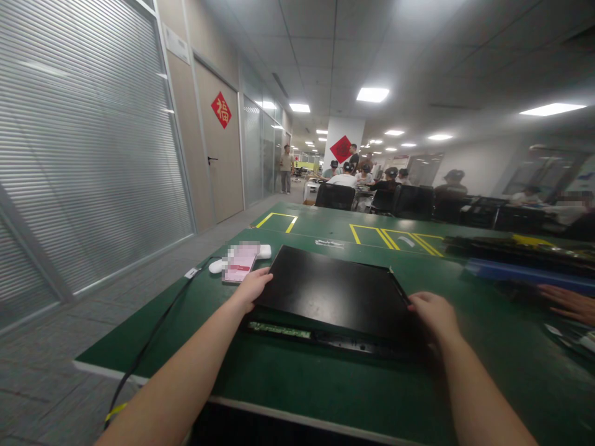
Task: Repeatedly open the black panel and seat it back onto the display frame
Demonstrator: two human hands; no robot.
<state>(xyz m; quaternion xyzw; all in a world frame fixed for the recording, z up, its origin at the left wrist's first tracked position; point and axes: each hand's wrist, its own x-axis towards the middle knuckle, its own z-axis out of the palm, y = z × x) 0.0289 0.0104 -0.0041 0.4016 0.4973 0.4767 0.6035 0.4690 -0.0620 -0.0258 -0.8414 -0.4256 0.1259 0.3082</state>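
A flat black panel point(332, 290), like a screen, lies on the green table point(325, 384) in front of me. A narrow green circuit strip point(279, 329) shows along its near edge. My left hand point(251, 287) grips the panel's left near corner, fingers curled around the edge. At the right near corner my right hand point(432, 313) holds the panel's edge with its fingers closed over it.
A pink phone point(239, 263) and a white mouse point(216, 266) lie left of the panel, with a black cable point(153, 337) trailing off the table edge. Another person's hand point(567, 302) rests at the far right. Dark parts and a blue strip point(525, 272) lie beyond. Seated people fill the background.
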